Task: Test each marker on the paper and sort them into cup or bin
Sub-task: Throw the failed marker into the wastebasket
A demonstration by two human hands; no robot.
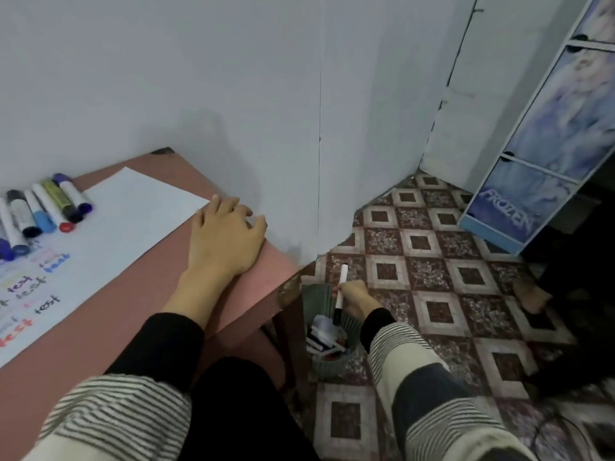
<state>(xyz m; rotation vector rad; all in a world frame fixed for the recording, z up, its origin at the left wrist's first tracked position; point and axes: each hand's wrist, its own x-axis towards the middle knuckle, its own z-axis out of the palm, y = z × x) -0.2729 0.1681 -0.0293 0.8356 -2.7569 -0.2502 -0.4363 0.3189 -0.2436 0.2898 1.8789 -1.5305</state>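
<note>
Sleeves [109, 410]: striped, nearest. Markers [40, 211]: row at paper's [133, 221] far edge, worktop [83, 344]. Left hand [226, 237]: flat, relaxed, holding nothing, at worktop corner. Right hand [352, 294]: pinching marker [340, 296] above floor bin [329, 341]. Step: discarding. Next: release, fetch another.

Left hand [226, 237] flat, fingers relaxed, palm down; right hand [352, 296] lowered, fingers pinching, arm extended.

A pink table [109, 331] holds a white paper [109, 234] and a row of markers [46, 207]. A green bin [327, 356] sits on the tiled floor [442, 294].
</note>
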